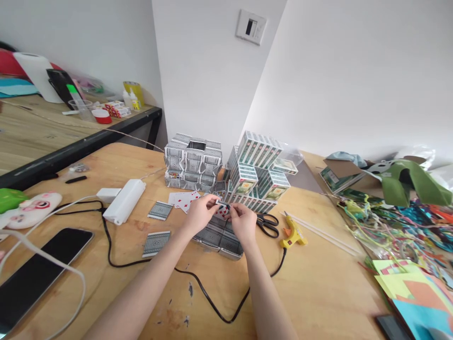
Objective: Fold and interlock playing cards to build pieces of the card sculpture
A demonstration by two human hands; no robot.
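Note:
My left hand (202, 213) and my right hand (243, 222) pinch a playing card (222, 209) between them, its red-marked face partly showing. Beneath the hands lies a low block built of folded playing cards (219, 236), backs outward; the hands cover part of it. Behind it to the left stands a taller structure of folded cards (193, 165) with a square opening on top. Loose face-up cards (186, 200) are spread by my left hand. Two face-down cards, a nearer one (156, 243) and a farther one (160, 210), lie further left.
Stacked card boxes (260, 174) rise behind my right hand. Black scissors (268, 225) and a yellow glue gun (293, 233) lie right, its black cable crossing in front. A white power adapter (124, 202) and a phone (42, 269) are left; coloured craft scraps (399, 231) fill the right edge.

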